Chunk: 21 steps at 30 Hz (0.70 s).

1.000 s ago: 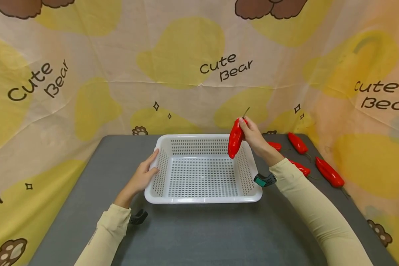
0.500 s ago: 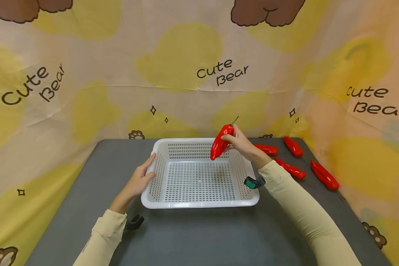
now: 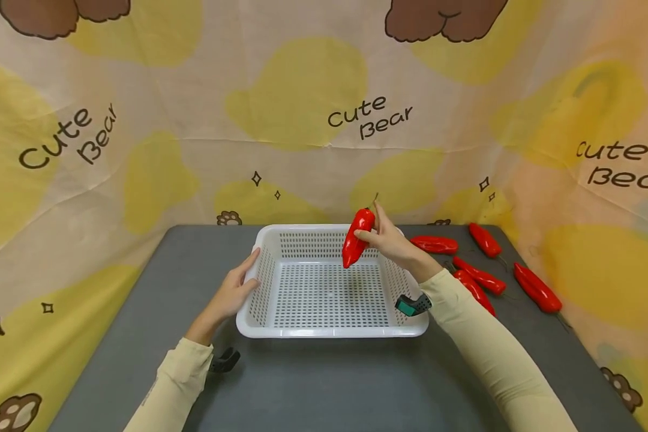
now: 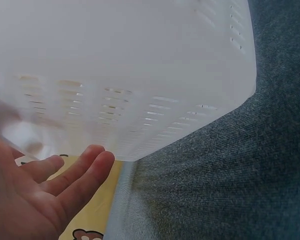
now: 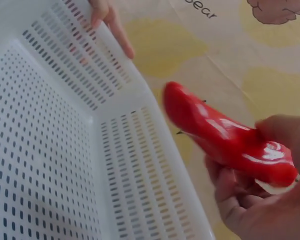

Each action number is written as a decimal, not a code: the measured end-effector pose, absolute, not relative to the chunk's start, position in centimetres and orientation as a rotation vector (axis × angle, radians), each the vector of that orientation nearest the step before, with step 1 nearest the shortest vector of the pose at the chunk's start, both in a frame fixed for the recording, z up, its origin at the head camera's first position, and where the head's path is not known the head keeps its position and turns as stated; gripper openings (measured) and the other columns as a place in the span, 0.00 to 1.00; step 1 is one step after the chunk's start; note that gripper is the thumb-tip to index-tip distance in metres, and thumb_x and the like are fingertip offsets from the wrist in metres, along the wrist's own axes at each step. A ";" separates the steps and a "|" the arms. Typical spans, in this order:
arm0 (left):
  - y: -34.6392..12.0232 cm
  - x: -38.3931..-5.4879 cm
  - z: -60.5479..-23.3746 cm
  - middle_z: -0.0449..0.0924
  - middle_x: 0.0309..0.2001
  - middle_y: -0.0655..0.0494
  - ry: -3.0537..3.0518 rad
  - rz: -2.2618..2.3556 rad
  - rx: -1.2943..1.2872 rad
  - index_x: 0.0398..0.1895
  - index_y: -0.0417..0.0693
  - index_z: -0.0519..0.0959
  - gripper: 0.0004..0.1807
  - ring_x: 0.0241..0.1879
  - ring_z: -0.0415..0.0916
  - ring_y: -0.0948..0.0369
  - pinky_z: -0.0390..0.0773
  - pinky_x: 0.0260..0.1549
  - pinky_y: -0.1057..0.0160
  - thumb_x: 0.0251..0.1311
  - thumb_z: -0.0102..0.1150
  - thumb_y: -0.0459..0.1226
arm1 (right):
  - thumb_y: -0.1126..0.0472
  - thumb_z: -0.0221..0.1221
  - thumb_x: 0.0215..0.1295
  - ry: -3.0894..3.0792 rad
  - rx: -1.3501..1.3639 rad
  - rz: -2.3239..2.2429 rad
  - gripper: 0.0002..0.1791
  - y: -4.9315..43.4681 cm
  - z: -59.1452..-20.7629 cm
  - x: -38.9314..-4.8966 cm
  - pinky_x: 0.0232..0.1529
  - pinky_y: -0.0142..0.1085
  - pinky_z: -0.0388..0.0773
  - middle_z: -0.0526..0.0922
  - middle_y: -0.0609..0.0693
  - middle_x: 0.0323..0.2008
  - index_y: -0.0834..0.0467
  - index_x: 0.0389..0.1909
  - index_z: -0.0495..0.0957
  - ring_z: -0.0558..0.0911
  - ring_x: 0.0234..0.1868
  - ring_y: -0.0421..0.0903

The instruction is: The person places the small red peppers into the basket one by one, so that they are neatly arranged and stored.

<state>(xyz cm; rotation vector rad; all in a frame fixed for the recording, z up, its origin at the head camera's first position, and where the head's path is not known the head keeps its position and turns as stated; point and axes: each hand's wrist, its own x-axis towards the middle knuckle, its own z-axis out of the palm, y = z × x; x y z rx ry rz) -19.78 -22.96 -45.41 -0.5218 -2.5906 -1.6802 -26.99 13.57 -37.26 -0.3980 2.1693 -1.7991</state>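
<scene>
A white plastic basket (image 3: 332, 332) with slotted walls stands on the table, with nothing lying in it. My left hand (image 3: 231, 291) holds its left rim, thumb over the edge; in the left wrist view the fingers (image 4: 82, 177) lie along the outer wall. Above the basket's back right part, my right hand (image 3: 391, 245) grips a shiny red chili pepper (image 3: 356, 239) between thumb and fingers. The pepper (image 5: 225, 132) hangs tilted, tip down and stem up, apart from the basket.
Several more red chili peppers (image 3: 537, 288) lie on the grey table (image 3: 324, 384) to the right of the basket, one partly behind the right sleeve (image 3: 480, 342). A patterned cloth (image 3: 297, 90) hangs behind and at both sides.
My right hand has brought the pepper left and slightly down over the basket, turning it a little. More of the peppers on the table show past the right arm. My left hand keeps its hold.
</scene>
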 end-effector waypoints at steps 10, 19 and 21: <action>-23.0 -19.9 -45.6 0.48 0.79 0.33 -2.588 -1.680 -0.517 0.80 0.39 0.50 0.40 0.64 0.69 0.32 0.88 0.40 0.53 0.64 0.46 0.23 | 0.67 0.52 0.75 2.253 -0.479 -1.994 0.40 12.7 -37.1 -27.0 0.42 0.36 0.88 0.66 0.70 0.70 0.50 0.78 0.40 0.78 0.59 0.67; -23.1 -20.0 -45.6 0.47 0.79 0.33 -2.586 -1.676 -0.531 0.80 0.38 0.50 0.40 0.66 0.67 0.32 0.87 0.42 0.50 0.64 0.46 0.24 | 0.69 0.52 0.73 2.246 -0.600 -1.972 0.35 10.9 -36.2 -27.2 0.41 0.34 0.86 0.64 0.68 0.70 0.54 0.76 0.50 0.77 0.60 0.68; -23.1 -19.9 -45.6 0.48 0.79 0.32 -2.583 -1.685 -0.525 0.80 0.38 0.51 0.40 0.65 0.69 0.31 0.88 0.41 0.48 0.64 0.46 0.24 | 0.70 0.53 0.72 2.210 -0.634 -1.950 0.36 10.1 -35.9 -27.3 0.43 0.37 0.86 0.64 0.68 0.70 0.53 0.76 0.50 0.77 0.60 0.68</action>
